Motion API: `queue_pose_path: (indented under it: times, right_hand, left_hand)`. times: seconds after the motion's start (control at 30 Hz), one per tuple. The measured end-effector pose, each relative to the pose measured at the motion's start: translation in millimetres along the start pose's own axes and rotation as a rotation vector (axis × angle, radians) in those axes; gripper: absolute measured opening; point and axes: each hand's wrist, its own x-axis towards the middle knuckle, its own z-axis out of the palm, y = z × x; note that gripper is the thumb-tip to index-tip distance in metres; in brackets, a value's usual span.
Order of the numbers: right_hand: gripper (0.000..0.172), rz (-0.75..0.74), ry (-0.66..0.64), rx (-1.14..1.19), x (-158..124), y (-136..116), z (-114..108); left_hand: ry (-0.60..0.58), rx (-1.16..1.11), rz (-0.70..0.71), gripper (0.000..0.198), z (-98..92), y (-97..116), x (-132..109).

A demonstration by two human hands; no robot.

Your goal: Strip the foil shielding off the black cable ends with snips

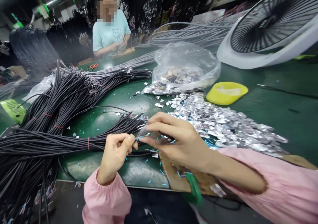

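My left hand is closed in a pinch around the end of one black cable, near the tip of a banded bundle of black cables lying across the green table. My right hand is just to its right, fingers pinched on the cable's stripped tip where thin coloured wires and foil show. Both wrists wear pink sleeves. A heap of silver foil scraps lies directly behind my right hand.
More black cable bundles spread over the left half. A clear plastic bag of scraps, a yellow dish and a white fan stand behind. A wooden board lies under my right wrist. Another person in a light blue shirt works at the far side.
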Motion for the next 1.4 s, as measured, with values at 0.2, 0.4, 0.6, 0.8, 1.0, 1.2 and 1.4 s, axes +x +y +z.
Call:
queue_pose_path:
  times: [0.2, 0.4, 0.6, 0.8, 1.0, 1.2, 1.4]
  right_hand:
    - [0.011, -0.017, -0.082, 0.018, -2, 3, 0]
    - [0.028, 0.453, -0.167, 0.399, 8, 5, 1]
    - [0.042, 0.661, -0.339, 0.762, 11, 4, 1]
    - [0.015, 0.522, -0.236, 0.522, 17, 10, 2]
    - [0.023, 0.656, -0.326, 0.783, 15, 12, 10]
    - [0.013, 0.565, -0.198, 0.593, 19, 6, 8]
    - [0.01, 0.511, -0.224, 0.559, 17, 6, 10]
  left_hand:
    - [0.176, 0.015, 0.077, 0.044, 7.8, -5, 2]
    - [0.306, 0.189, 0.337, 0.015, 12.8, -17, -1]
    - [0.485, 0.357, 0.502, 0.006, 13.5, -24, -4]
    - [0.409, 0.37, 0.385, 0.009, 17.2, -24, -4]
    - [0.506, 0.333, 0.376, 0.019, 22.4, -22, -6]
    - [0.431, 0.229, 0.332, 0.026, 19.8, -21, -3]
    - [0.442, 0.189, 0.337, 0.025, 20.6, -19, 0]
